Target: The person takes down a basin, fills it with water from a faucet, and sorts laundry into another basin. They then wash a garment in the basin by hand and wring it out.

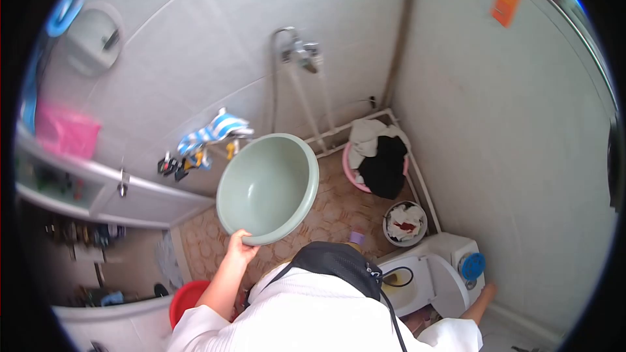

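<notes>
Exposure: bright, fairly even, tone cool and pale; where the light comes from I cannot place on my feed.
Glare: small white highlight inside the basin (267, 186); shirt (313, 313), below the basin, near burnt-out, its ribs faint.
Shadows: soft; dimmest patch I log is the recess (65, 270), left of and below the basin, contents murky. Black cloth (383, 166), right of the basin: folds mostly lost to me.
Blur: tap (303, 55), above the basin, and striped cloth (212, 133), above and left of the basin, both softened.
Distortion: fisheye circle, corners black; wall (195, 58) seam bowed above the basin; bluish fringe far up and right of the basin.
</notes>
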Demonstrator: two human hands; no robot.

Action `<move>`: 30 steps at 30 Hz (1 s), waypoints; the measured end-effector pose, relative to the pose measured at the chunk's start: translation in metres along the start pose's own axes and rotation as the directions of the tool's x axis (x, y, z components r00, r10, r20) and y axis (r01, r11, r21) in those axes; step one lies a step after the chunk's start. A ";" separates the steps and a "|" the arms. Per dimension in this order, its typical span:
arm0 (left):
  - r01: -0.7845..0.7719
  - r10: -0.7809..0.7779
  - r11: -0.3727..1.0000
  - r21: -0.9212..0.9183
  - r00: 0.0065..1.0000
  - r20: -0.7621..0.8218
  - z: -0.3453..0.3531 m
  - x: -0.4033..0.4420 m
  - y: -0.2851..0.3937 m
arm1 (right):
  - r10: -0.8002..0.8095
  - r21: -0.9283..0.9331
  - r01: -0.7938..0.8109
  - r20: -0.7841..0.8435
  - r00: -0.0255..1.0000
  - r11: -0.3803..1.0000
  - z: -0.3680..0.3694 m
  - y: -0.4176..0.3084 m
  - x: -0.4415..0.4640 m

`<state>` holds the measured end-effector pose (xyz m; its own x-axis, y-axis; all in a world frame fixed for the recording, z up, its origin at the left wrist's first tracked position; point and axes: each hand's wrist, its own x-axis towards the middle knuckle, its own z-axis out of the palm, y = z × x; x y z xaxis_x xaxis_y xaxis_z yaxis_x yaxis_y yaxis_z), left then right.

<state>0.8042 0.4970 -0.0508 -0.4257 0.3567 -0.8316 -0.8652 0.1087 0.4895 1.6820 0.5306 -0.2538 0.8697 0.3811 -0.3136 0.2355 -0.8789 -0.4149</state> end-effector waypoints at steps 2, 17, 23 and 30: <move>0.043 -0.045 0.997 -0.056 0.998 -0.038 -0.049 0.014 -0.002 | -0.230 -0.106 0.209 -0.250 0.941 0.972 0.005 -0.051 -0.044; -0.423 0.057 0.591 -0.687 0.871 -0.488 -0.453 -0.042 0.021 | -0.464 0.249 0.638 0.864 0.193 0.728 0.211 -0.224 -0.498; -0.582 0.098 0.512 -0.632 0.770 -0.630 -0.507 -0.065 0.034 | -0.248 0.147 0.687 0.967 0.049 0.712 0.194 -0.219 -0.640; -0.503 -0.024 0.489 -0.713 0.809 -0.587 -0.497 -0.038 0.061 | 0.193 0.138 0.641 0.887 -0.419 0.755 0.183 -0.245 -0.766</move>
<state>0.6358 0.0288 -0.1202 -0.4796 -0.2586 -0.8385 -0.3975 -0.7879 0.4703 0.8787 0.5067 -0.0680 -0.7035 -0.0745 -0.7068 0.6755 -0.3789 -0.6325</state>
